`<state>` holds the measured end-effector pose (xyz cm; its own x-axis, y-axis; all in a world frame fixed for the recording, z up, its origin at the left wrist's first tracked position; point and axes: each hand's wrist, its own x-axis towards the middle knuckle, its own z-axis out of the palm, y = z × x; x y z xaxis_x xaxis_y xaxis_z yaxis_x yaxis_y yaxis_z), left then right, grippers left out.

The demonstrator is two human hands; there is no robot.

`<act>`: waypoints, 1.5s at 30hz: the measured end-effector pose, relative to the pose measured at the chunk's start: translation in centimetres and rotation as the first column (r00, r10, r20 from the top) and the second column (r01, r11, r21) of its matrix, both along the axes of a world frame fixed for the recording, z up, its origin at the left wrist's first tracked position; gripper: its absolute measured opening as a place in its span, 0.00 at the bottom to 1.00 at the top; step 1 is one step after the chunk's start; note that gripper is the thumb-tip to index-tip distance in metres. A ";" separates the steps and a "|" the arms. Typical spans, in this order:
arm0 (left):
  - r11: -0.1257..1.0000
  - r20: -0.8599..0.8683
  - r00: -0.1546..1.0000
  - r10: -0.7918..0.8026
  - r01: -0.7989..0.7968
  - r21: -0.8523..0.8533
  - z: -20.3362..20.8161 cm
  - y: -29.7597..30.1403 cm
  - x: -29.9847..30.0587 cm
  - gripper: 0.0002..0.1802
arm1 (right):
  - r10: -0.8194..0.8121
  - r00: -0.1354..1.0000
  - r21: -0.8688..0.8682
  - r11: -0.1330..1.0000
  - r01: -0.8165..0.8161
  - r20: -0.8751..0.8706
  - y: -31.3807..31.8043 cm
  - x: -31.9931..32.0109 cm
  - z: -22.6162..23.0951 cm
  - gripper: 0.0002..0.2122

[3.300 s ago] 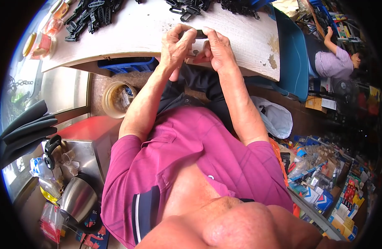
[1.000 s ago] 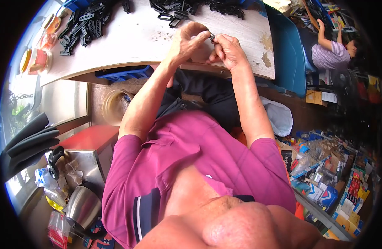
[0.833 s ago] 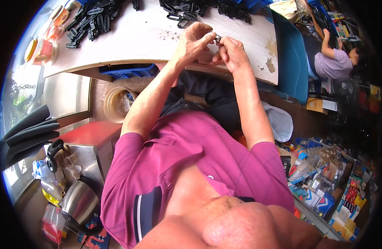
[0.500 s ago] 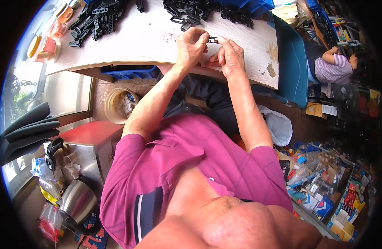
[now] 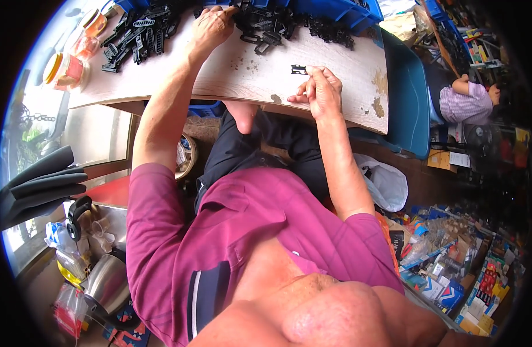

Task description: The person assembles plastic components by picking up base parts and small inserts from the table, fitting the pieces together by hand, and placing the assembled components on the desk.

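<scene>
The fingers [image 5: 310, 74] of the right hand [image 5: 321, 92] are pinched shut on a small black plastic clip [image 5: 299, 70], held just above the pale counter [image 5: 243, 72]. The left hand [image 5: 211, 26] stretches to the far edge, its fingers curled loosely at the heap of black parts [image 5: 266, 26]; whether they grip one I cannot tell. A second pile of black pieces [image 5: 135, 40] lies to the left, near two jars [image 5: 66, 69]. Judging by the full heap, most of the work remains.
</scene>
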<state>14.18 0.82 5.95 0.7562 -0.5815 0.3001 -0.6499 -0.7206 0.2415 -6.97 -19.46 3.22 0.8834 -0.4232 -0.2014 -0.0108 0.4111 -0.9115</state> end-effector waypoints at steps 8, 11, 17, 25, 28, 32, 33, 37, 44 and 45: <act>0.981 0.270 0.957 0.101 -0.049 -0.190 -5.2 1.2 -0.4 0.14 | 0.015 1.000 0.022 1.000 -0.016 0.023 0.2 -0.1 0.1 0.06; 0.981 0.222 0.966 0.133 -0.097 -0.168 -5.5 2.4 -1.5 0.15 | 0.024 0.999 0.019 1.000 -0.025 0.036 0.3 0.1 -0.1 0.06; 0.973 0.156 0.961 0.226 -0.215 -0.083 -4.9 2.7 -3.2 0.22 | 0.001 1.000 -0.012 1.000 -0.001 -0.005 0.6 0.1 0.1 0.06; 0.943 0.147 0.932 0.331 -0.321 -0.084 -5.5 2.9 -1.7 0.26 | -0.008 1.000 -0.021 1.000 0.009 0.017 0.9 -0.3 -0.1 0.07; 0.946 0.176 0.930 0.322 -0.308 -0.098 -6.0 3.1 -1.6 0.25 | -0.016 0.999 -0.033 0.999 0.017 0.029 1.0 -0.3 -0.2 0.07; 0.953 0.232 0.924 0.303 -0.300 -0.051 -5.4 3.1 -3.1 0.18 | -0.028 0.999 -0.051 0.998 0.030 0.041 0.6 -0.5 -0.4 0.07; 0.949 0.240 0.919 0.313 -0.309 -0.058 -5.2 3.1 -3.3 0.16 | -0.029 0.999 -0.050 0.998 0.031 0.042 0.5 -0.6 -0.4 0.07; 0.941 0.260 0.904 0.338 -0.332 -0.068 -5.5 3.6 -3.0 0.14 | -0.019 0.998 -0.047 0.999 0.022 0.058 0.7 -0.7 -0.4 0.07; 0.457 -0.328 0.937 -0.123 -0.240 -0.856 -7.4 1.5 -9.7 0.17 | -0.021 0.993 0.011 1.000 0.020 0.117 1.4 -1.1 0.3 0.08; 0.390 -0.432 0.872 -0.232 -0.323 -0.862 -6.3 0.6 -11.9 0.16 | -0.009 0.987 0.007 1.000 0.008 0.158 1.3 -1.1 0.3 0.08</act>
<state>2.26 1.43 -0.37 0.9575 -0.1352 0.2546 -0.2449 0.0848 0.9658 -8.04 -18.20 3.49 0.9009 -0.4296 -0.0620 0.1366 0.4162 -0.8989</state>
